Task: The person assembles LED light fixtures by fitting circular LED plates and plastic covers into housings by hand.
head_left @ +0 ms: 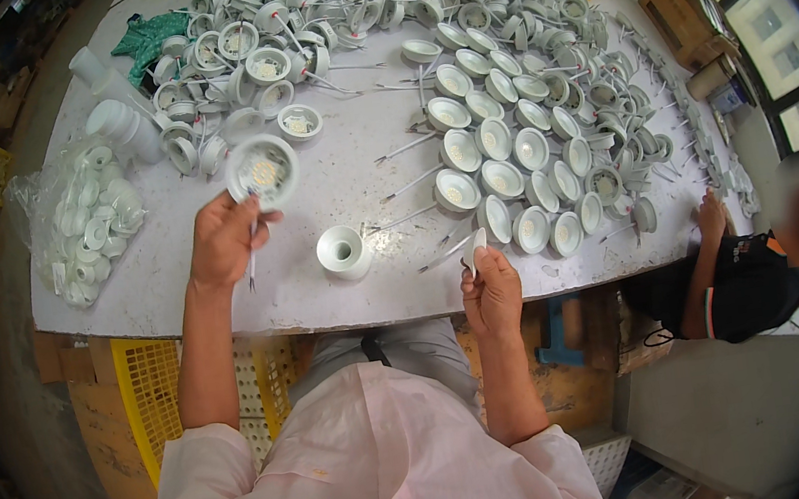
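My left hand [229, 240] grips a round white lamp housing [262, 173] by its lower rim, raised over the table. Its open face shows a yellowish LED board, and a thin cable hangs below the hand. My right hand [493, 283], at the table's front edge, pinches a thin white disc [478, 247] seen nearly edge-on; its kind is unclear. Between my hands stands a white round stand [344, 253] with a hollow centre. Rows of finished-looking white lamps [500, 178] with pale faces lie just beyond my right hand, several with cables trailing left.
A large heap of lamp housings [368, 11] covers the table's far side. At left are stacked white covers [123, 124], a clear bag of white round parts [93, 224] and green cloth [152, 42]. A co-worker [757, 283] sits at right. Yellow crates [157, 382] stand below the table.
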`<state>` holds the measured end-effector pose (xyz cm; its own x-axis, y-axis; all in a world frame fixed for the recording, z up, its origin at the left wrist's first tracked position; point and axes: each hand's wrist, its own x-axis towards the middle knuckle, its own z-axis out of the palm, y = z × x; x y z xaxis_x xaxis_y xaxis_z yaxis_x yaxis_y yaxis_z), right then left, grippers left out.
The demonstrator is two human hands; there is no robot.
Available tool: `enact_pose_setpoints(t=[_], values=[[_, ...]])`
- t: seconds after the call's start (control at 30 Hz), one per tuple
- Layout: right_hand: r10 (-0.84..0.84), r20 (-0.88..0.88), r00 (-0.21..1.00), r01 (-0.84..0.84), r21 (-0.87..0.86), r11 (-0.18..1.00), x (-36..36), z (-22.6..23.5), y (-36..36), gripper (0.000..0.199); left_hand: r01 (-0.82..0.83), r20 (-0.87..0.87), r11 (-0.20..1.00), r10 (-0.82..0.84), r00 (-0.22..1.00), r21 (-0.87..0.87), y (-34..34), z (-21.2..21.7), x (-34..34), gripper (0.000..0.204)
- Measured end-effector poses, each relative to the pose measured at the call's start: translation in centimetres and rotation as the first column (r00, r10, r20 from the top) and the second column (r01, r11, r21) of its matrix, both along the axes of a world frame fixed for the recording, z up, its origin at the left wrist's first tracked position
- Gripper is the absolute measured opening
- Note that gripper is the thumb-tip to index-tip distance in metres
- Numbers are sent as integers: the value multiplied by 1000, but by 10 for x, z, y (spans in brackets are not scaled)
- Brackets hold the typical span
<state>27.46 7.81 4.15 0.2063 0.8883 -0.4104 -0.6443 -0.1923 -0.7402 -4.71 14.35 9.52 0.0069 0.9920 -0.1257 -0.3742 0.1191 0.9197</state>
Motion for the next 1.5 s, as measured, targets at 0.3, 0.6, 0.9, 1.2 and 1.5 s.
enact_pose_setpoints(t=[0.3, 0.6, 0.9, 1.2, 1.5], values=[[-37, 191, 981, 12, 128, 992, 2, 12, -7, 19, 354, -81, 908, -379, 922, -224, -72, -16, 94, 21], [-54, 680, 731, -172, 260, 950, -7, 21, -14, 25, 385, 9, 875, -400, 916, -295, -70, -40, 130, 31], [-99, 609, 787, -75, 254, 964, -4, 17, -6, 20, 319, 180, 905, -276, 944, -283, -71, -49, 138, 32], [80, 105, 991, -98, 180, 979, -15, 2, -11, 10, 194, 55, 924, -186, 981, -330, -71, -34, 154, 28], [78, 120, 990, -98, 176, 979, -18, 2, -15, 10, 294, 133, 889, -263, 956, -351, -72, -49, 150, 27]])
